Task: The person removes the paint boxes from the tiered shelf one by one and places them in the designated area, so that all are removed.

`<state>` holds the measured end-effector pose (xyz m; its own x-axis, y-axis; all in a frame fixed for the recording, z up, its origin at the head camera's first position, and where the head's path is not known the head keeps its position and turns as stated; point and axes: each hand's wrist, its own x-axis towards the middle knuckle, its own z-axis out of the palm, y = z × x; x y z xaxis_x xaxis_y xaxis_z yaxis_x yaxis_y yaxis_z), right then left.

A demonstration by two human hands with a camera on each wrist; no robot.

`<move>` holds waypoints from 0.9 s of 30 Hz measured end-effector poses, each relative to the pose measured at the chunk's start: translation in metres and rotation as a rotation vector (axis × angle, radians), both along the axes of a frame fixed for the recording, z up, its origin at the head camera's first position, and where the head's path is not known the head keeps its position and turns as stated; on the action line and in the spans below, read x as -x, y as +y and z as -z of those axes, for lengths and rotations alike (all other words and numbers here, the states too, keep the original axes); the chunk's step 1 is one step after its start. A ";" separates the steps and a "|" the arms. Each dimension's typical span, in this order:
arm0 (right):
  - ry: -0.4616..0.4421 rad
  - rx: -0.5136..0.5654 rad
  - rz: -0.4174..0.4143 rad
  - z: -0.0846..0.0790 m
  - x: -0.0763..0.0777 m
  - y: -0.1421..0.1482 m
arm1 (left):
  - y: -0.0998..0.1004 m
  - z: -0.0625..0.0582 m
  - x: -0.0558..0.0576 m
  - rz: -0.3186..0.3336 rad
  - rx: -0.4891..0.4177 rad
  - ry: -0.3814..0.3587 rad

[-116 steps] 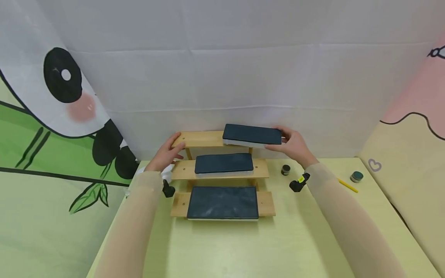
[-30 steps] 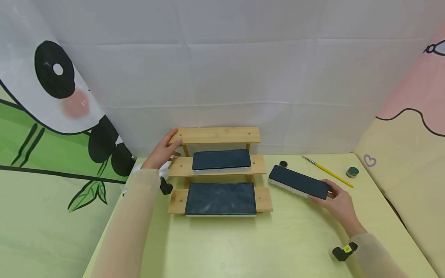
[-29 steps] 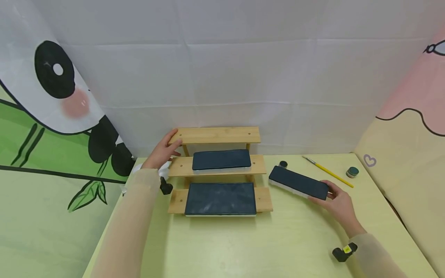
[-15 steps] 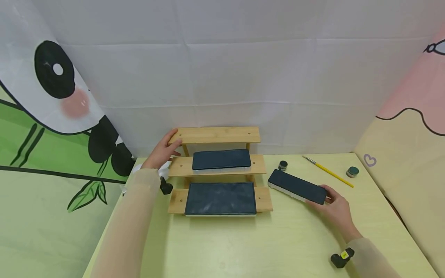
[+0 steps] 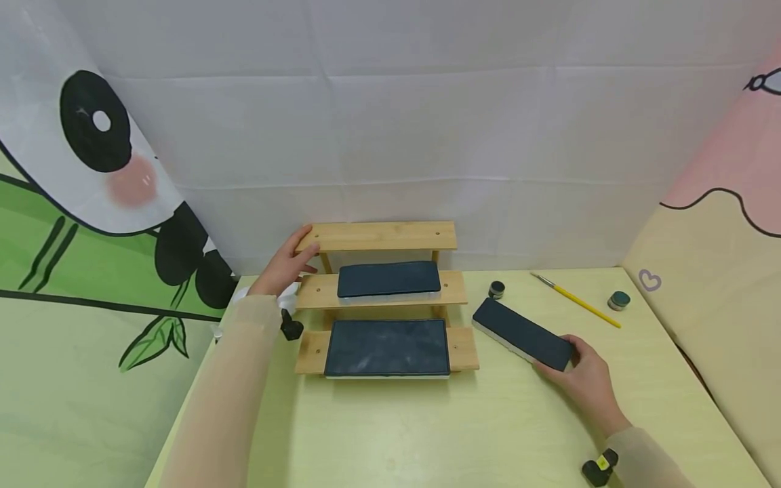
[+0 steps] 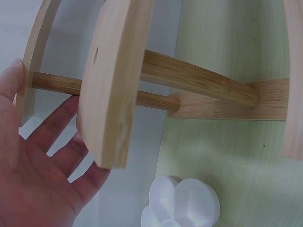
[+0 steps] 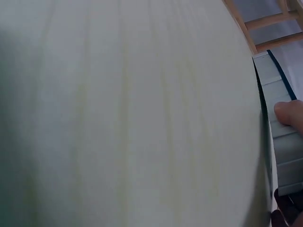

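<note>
A three-step wooden stand stands before the back wall. My left hand holds the left end of its top board, thumb at the front edge; in the left wrist view the fingers reach behind a lower board. My right hand grips the near right end of a long dark-topped box with pale sides, slanted low over the table right of the stand. In the right wrist view the thumb presses its ribbed side. Similar dark-topped boxes lie on the middle step and the bottom step.
Behind the held box are a small dark-lidded jar, a yellow-handled paintbrush and a green-lidded jar. A white palette with rounded wells sits left of the stand. Printed cloth walls enclose the table.
My right hand has taken the box off the top step and brought it right and down beside the stand, lately lowering and turning it. My left hand has stayed at the top board's end.
</note>
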<state>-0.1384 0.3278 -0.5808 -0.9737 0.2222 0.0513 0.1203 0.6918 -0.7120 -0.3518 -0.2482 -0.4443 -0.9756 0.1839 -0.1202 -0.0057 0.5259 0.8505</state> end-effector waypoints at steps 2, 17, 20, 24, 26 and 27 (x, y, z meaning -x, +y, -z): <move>-0.009 -0.023 0.009 0.001 -0.002 0.001 | 0.000 0.001 0.000 0.003 0.002 -0.003; 0.012 -0.094 -0.042 -0.002 -0.003 0.000 | 0.008 -0.028 -0.018 0.018 -0.062 -0.051; -0.001 -0.088 -0.058 -0.004 -0.004 0.000 | 0.010 -0.036 -0.023 0.023 -0.058 -0.052; -0.026 -0.100 -0.080 -0.004 -0.002 0.002 | 0.009 -0.033 -0.020 0.033 -0.066 -0.043; -0.028 -0.116 -0.090 -0.005 0.000 0.003 | 0.008 -0.032 -0.020 0.033 -0.075 -0.042; -0.025 -0.123 -0.095 -0.005 0.002 0.003 | 0.009 -0.032 -0.020 0.032 -0.079 -0.040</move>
